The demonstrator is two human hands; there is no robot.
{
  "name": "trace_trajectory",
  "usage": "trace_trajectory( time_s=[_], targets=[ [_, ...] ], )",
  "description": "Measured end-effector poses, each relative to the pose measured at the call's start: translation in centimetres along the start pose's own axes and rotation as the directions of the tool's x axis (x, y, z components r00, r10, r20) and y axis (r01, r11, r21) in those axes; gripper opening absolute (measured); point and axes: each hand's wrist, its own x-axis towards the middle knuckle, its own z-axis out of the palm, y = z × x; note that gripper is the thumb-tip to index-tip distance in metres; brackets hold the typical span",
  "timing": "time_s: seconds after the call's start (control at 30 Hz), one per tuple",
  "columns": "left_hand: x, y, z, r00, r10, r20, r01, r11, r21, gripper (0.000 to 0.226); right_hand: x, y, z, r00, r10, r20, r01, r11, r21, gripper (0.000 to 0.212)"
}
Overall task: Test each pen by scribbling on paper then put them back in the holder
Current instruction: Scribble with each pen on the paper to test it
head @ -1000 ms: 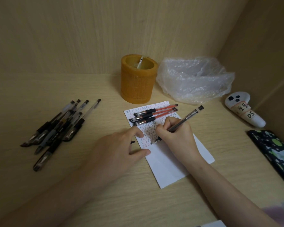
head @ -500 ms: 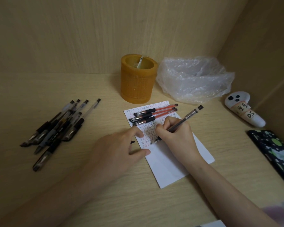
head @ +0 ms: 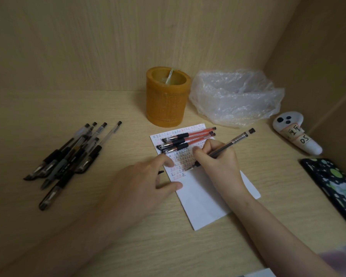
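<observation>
A pale wood-grain table is seen filling most of the frame, boxed in by matching wood panels along the top and the right side, so it looks like a corner nook. Lighting is dim and warm. A sheet of paper is laid mid-frame, its upper half covered in red and black marks. It's pinned down by the left hand, fingers fairly straight. A dark pen is gripped by the right hand, tip on the paper. Three red pens are parked across the paper's top edge. A bunch of black pens is piled at left. The orange holder is stood at upper centre, beside a crumpled plastic bag.
</observation>
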Motion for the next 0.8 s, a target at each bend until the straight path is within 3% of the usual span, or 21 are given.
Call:
trace_trajectory(
  time_s=[0.1, 0.27, 0.5, 0.7, 0.8],
  targets=[
    [0.2, 0.2, 0.2, 0.999, 0.021, -0.043, -0.028, 0.982, -0.186, 0.032, 0.4, -0.4, -0.4, 0.999, 0.025, 0.025, -0.029, 0.979, 0.200, 0.036],
    [0.2, 0.3, 0.5, 0.995, 0.056, -0.077, -0.084, 0.904, -0.420, 0.038, 0.3, -1.1, -0.5, 0.961, 0.057, 0.272, -0.193, 0.840, 0.507, 0.041],
    [0.6, 0.3, 0.7, 0.996, 0.087, -0.014, -0.083, 0.874, -0.478, 0.064, 0.2, -1.4, -0.3, 0.966, 0.071, 0.250, -0.176, 0.886, 0.429, 0.027],
    [0.4, 0.9, 0.5, 0.992, 0.118, -0.041, -0.123, 0.870, -0.477, 0.069, -0.1, -1.4, -0.3, 0.960, 0.067, 0.270, -0.158, 0.930, 0.331, 0.023],
    [0.4, 1.1, 0.6, 0.991, 0.130, -0.040, -0.133, 0.879, -0.458, 0.071, -0.3, -1.5, -0.2, 0.937, 0.049, 0.346, -0.173, 0.925, 0.337, 0.019]
  ],
)
